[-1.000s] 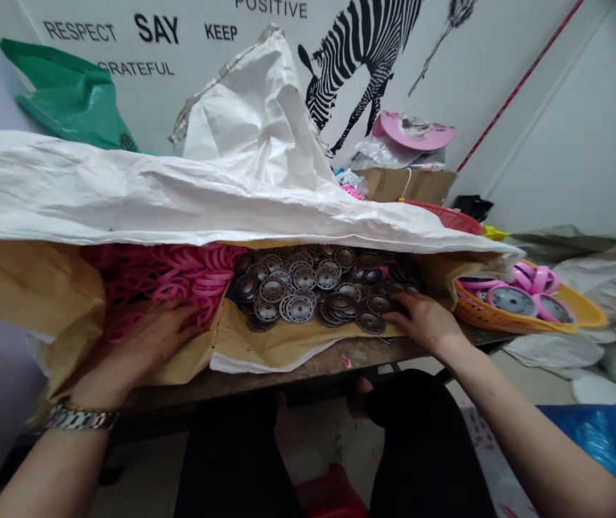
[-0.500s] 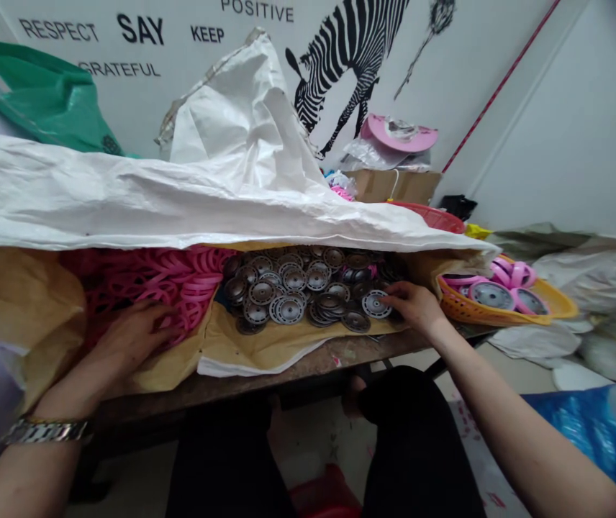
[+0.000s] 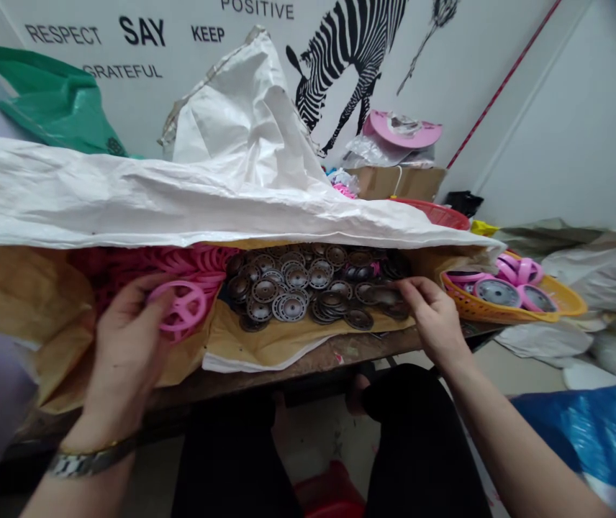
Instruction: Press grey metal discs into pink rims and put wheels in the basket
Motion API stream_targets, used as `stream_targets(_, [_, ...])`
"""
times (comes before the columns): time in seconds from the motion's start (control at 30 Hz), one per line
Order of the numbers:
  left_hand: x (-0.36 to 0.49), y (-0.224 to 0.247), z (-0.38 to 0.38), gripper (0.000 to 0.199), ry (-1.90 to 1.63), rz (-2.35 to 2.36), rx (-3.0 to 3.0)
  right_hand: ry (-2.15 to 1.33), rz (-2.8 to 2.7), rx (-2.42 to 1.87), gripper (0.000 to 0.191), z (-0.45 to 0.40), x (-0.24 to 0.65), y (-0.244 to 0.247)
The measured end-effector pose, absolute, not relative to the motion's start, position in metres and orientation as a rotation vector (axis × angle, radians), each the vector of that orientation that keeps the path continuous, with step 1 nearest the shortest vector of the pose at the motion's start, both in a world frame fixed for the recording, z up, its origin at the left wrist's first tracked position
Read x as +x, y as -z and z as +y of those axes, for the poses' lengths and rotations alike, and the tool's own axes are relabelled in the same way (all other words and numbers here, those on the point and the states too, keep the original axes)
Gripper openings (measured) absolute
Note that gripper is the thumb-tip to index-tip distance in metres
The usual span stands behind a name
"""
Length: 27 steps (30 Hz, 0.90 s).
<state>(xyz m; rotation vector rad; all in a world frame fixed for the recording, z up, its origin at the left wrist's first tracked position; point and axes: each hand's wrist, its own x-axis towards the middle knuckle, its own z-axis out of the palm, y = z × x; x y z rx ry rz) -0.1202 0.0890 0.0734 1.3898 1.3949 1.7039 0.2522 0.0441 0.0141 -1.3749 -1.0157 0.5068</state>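
A pink spoked wheel (image 3: 183,308) is gripped at its left rim by the left hand (image 3: 127,345), the fingers curled around the edge and the disc turned face-on to the camera. The wheel is held just in front of the heap of pink wheels (image 3: 151,270) lying in the brown paper sack (image 3: 21,302), at the heap's near right edge. To the right of the pink heap, a pile of silver-grey discs (image 3: 308,284) is spread on more brown paper. The right hand (image 3: 432,316) is laid at the far right side of that pile, its fingers bent down onto a dark disc (image 3: 388,296); whether that disc is actually pinched cannot be told. A white woven sack (image 3: 178,198) is draped over the back of both heaps. Further right of the disc pile, an orange basket (image 3: 467,306) is seen with finished pink-and-grey wheels (image 3: 502,288) inside it. A wristwatch (image 3: 84,460) is worn on the left wrist. Behind the white sack, a green bag (image 3: 54,108) and a zebra picture (image 3: 351,50) on the wall are visible.
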Motion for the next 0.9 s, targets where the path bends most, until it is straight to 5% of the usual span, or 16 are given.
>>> stream_targets(0.37, [-0.011, -0.027, 0.037, 0.039, -1.312, 0.878, 0.858, -0.945, -0.869, -1.113, 0.045, -0.006, 0.176, -0.023])
stream_targets(0.9, [0.003, -0.002, 0.011, 0.027, -1.053, 0.868, 1.030, -1.196, -0.763, -1.093, 0.036, -0.022, 0.150, 0.009])
